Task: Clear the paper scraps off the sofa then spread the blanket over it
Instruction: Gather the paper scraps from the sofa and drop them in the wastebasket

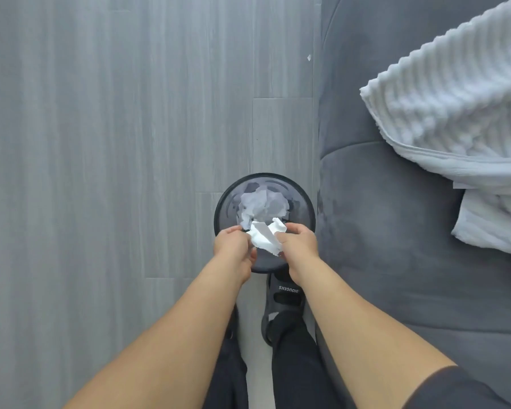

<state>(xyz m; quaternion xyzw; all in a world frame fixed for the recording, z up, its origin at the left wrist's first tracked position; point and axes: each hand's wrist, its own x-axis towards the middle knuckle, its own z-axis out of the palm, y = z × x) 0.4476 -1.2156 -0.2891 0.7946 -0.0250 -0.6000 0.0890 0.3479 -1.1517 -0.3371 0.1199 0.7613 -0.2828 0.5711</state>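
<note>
White crumpled paper scraps (264, 237) sit between my left hand (233, 245) and my right hand (300, 242), both gripping them right over a black round bin (304, 202). More crumpled paper (260, 203) lies inside the bin. The grey sofa (381, 216) runs along the right side. A white ribbed blanket (455, 113) lies bunched on the sofa at the upper right.
Grey wood-look floor (115, 143) fills the left side. One small white paper scrap (309, 57) lies on the floor next to the sofa's edge, far from me. My foot in a black sandal (283, 302) stands just behind the bin, close to the sofa.
</note>
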